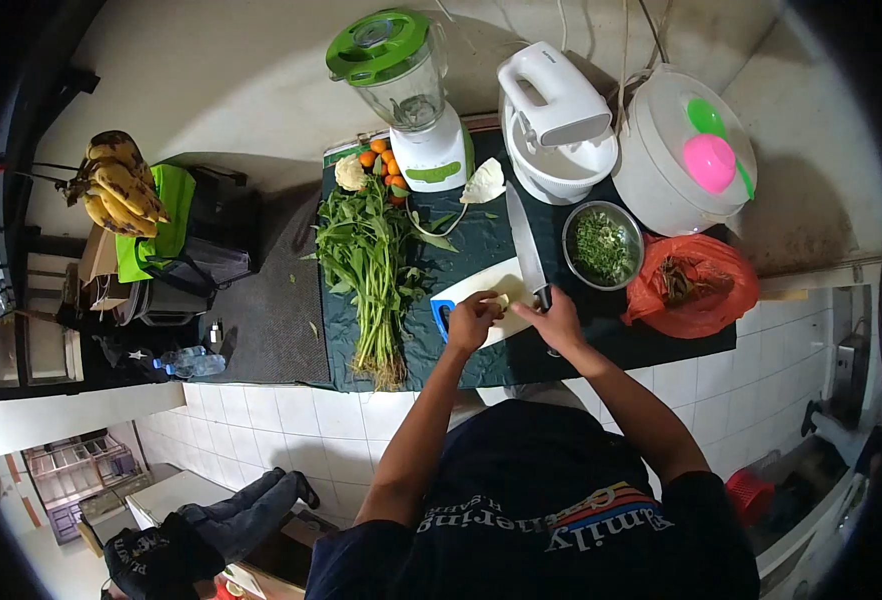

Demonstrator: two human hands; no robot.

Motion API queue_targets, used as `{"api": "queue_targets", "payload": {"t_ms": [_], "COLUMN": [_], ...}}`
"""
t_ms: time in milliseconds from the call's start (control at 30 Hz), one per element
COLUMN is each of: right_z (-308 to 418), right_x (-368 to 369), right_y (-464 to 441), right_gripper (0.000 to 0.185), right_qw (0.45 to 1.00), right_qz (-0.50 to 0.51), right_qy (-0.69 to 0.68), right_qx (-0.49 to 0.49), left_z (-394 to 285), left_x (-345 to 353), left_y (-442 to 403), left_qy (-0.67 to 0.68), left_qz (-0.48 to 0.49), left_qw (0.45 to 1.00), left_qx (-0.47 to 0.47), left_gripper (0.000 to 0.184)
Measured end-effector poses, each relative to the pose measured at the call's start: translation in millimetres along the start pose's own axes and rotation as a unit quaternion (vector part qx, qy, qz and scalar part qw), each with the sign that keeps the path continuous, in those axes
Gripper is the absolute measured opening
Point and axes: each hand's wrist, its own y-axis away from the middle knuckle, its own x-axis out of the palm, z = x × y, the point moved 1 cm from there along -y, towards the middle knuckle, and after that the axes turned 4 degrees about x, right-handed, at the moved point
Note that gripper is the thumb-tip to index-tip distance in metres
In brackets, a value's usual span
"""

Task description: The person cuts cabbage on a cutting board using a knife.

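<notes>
My right hand (555, 322) is closed around the black handle of a large kitchen knife (525, 238), whose blade points away from me over the board's right side. My left hand (474, 320) is closed, its fingertips on a small pale piece (502, 301) that looks like a peeled clove or vegetable bit. My right thumb reaches close to that piece; I cannot tell whether it touches. Under both hands lies a white cutting board (481, 284) with a blue-edged handle (442, 316). Beside my right hand stands a metal bowl (602, 246) of chopped greens.
Leafy greens with roots (376, 270) lie left of the board. Behind stand a blender (429, 150), a stand mixer (558, 120) and a white lidded container (661, 150). An orange plastic bag (701, 290) sits right. Another person (176, 550) is at lower left.
</notes>
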Motion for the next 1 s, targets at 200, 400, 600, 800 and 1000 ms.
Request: {"api": "queue_targets", "payload": {"t_ms": [200,400,600,800,1000], "right_z": [1.8,13.4,17.0,27.8,29.6], "right_x": [18.1,15.4,17.4,12.7,-4.4], "right_y": [-19.4,-28.5,-53.9,-71.3,-40.3], "right_gripper": [0.055,0.044,0.035,0.036,0.032], "right_qw": [0.992,0.999,0.999,0.972,0.982], "right_qz": [0.019,0.005,0.017,0.006,-0.027], "right_qy": [-0.124,-0.036,-0.01,0.172,0.14], "right_qx": [-0.027,-0.007,-0.045,-0.158,-0.125], "left_z": [-7.0,6.9,33.2,19.2,-7.8], "left_x": [-7.0,-21.6,-22.5,-14.1,-8.5], "left_y": [11.0,13.5,15.8,20.5,2.3], "left_qy": [0.009,0.124,0.188,-0.174,-0.31], "left_qz": [0.031,0.009,-0.018,-0.074,-0.003], "left_qw": [0.999,0.991,0.977,0.979,0.926], "left_qx": [0.013,-0.055,-0.101,0.07,0.214], "left_gripper": [0.031,0.028,0.028,0.022,0.035]}}
